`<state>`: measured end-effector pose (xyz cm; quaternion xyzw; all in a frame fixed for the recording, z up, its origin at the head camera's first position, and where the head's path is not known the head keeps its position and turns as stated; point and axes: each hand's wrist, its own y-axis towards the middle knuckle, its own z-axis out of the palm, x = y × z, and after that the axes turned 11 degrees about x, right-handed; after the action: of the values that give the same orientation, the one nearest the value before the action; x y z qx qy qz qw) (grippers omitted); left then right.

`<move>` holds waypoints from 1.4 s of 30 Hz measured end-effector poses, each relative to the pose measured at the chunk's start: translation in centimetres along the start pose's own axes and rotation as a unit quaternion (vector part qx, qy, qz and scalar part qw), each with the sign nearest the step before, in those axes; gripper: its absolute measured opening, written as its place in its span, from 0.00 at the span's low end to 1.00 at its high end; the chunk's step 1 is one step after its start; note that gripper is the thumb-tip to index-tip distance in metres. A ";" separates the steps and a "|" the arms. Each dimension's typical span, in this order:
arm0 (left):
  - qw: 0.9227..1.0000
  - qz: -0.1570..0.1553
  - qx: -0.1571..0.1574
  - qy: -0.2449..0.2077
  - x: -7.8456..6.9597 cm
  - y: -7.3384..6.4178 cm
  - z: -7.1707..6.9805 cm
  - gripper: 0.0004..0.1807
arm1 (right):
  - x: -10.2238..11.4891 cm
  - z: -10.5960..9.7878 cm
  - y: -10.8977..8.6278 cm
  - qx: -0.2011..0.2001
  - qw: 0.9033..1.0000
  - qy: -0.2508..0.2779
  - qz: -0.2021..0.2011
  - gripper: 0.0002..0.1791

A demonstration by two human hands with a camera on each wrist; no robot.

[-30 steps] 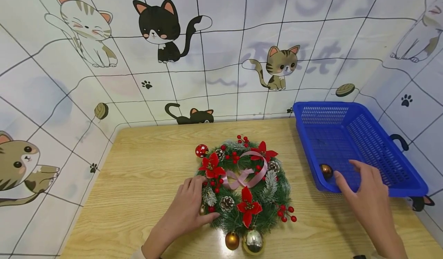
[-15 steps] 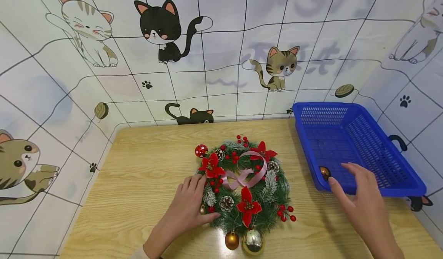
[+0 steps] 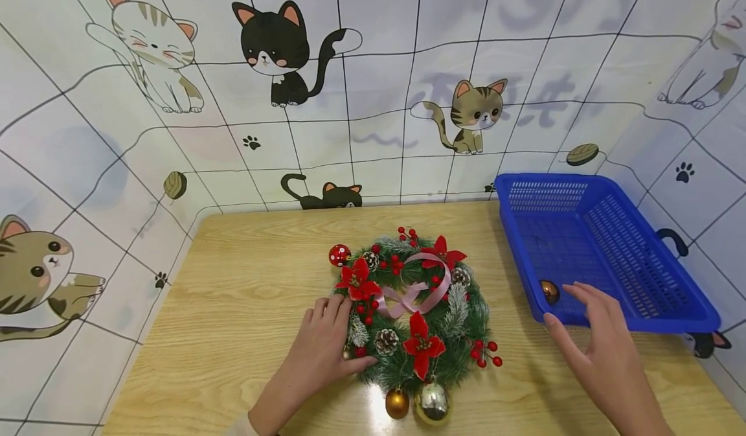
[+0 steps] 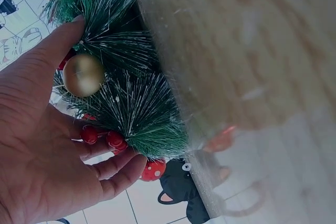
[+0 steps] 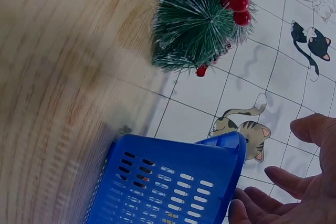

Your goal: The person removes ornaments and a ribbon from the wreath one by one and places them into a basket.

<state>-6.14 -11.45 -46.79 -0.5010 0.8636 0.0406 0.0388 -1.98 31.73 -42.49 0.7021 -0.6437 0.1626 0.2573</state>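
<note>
A Christmas wreath [image 3: 399, 366] lies on the table, trimmed with red poinsettias, pine cones, berries and a pink ribbon [image 3: 432, 301]. My left hand [image 3: 317, 345] holds its left edge, fingers along the greenery and thumb near the front. In the left wrist view, a small gold ball [image 4: 84, 75] sits between thumb and fingers. My right hand [image 3: 603, 358], relaxed and holding nothing, hovers by the near left corner of the blue basket [image 3: 515, 245]. Close to its fingers, a bronze bauble [image 3: 549, 291] lies inside the basket. The right wrist view shows the fingers apart beside the basket rim.
A gold bauble [image 3: 397, 403] and a larger silver-gold bauble [image 3: 433, 402] are at the wreath's front edge. At its back left is a red spotted ball [image 3: 339, 255]. Behind the wooden table [image 3: 250, 261] stands a cat-print backdrop [image 3: 379, 99].
My right hand has drawn left and toward me, from over the basket to its near left corner. My left hand stays on the wreath. The head view has shifted slightly.
</note>
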 end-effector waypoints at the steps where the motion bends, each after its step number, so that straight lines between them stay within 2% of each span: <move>1: 1.000 -0.001 -0.001 0.001 0.0 0.0 0.0 0.60 | 0.1 0.0 0.0 -0.003 1.000 -0.001 -0.003 0.35; 9: 1.000 -0.003 -0.004 0.008 -0.1 0.1 0.0 0.60 | 0.4 0.3 -0.3 -0.009 1.000 -0.006 -0.012 0.33; 15: 1.000 -0.012 -0.003 0.010 -0.3 0.5 0.0 0.61 | 0.8 0.9 -0.4 -0.011 0.999 -0.003 -0.035 0.33; 25: 0.999 -0.034 -0.005 0.021 -0.9 0.9 0.0 0.62 | 1.9 1.7 -0.8 0.012 0.999 0.011 -0.038 0.34; 42: 0.998 -0.056 -0.020 0.021 -1.5 1.0 0.1 0.60 | 2.6 3.4 -1.2 0.019 0.998 0.005 -0.060 0.31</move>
<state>-6.22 -9.67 -46.67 -0.5503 0.8336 0.0457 0.0131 -0.85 27.68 -43.98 0.7435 -0.5960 0.1619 0.2565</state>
